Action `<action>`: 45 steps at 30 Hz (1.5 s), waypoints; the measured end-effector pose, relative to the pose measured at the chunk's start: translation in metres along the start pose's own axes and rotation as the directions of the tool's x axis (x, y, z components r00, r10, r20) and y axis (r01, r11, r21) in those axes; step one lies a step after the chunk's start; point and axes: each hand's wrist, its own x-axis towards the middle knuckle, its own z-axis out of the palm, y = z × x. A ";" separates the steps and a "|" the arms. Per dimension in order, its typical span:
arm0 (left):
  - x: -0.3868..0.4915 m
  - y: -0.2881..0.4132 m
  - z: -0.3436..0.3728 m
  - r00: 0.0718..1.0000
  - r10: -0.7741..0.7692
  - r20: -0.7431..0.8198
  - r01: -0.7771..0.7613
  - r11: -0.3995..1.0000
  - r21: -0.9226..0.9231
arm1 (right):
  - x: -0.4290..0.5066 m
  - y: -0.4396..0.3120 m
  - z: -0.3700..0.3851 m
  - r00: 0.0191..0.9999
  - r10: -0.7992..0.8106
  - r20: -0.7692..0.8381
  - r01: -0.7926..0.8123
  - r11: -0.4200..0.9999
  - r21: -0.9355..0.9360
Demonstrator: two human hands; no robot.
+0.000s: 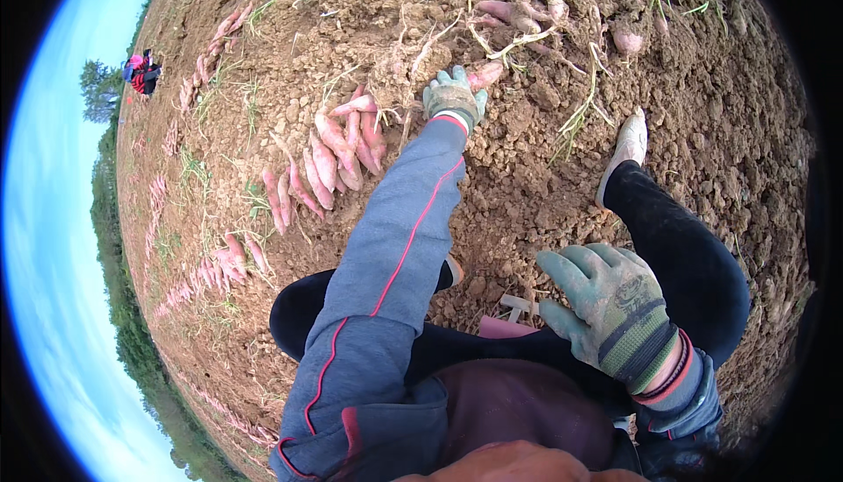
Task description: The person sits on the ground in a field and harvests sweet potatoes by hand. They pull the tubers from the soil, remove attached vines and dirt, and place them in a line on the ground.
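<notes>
My left hand [454, 95], in a soiled green-grey work glove, reaches forward over the soil with its fingers beside a pink sweet potato [486, 76]; whether it grips the root cannot be told. To its left lies a row of sweet potatoes [336, 139] on the ground. Ahead, a cluster of sweet potatoes [520, 13] sits in loose soil among pale vines [527, 39]. Over my bent knee my right hand [599, 304], in a green glove with a striped cuff, hangs with thumb and fingers apart, holding nothing.
A single sweet potato [627, 41] shows in the soil at the upper right. My shoe [631, 139] rests on clods. A pinkish object [506, 328] and a pale one [519, 304] lie between my legs. More sweet potato rows [224, 265] run left. A person [141, 74] is far off.
</notes>
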 end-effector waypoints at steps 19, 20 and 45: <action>-0.115 0.033 0.003 0.866 0.433 0.250 -0.349 0.882 -0.317 | -0.034 0.030 0.008 0.995 -0.077 -0.055 0.075 0.996 -0.051; -0.126 0.036 0.007 0.889 0.388 0.245 -0.292 0.890 -0.351 | -0.034 0.031 0.008 0.993 -0.094 -0.069 0.089 0.993 -0.072; -0.256 0.074 0.020 0.725 0.421 0.545 0.688 -0.488 -0.538 | 0.013 0.056 0.041 0.958 0.197 -0.210 -0.112 0.927 0.358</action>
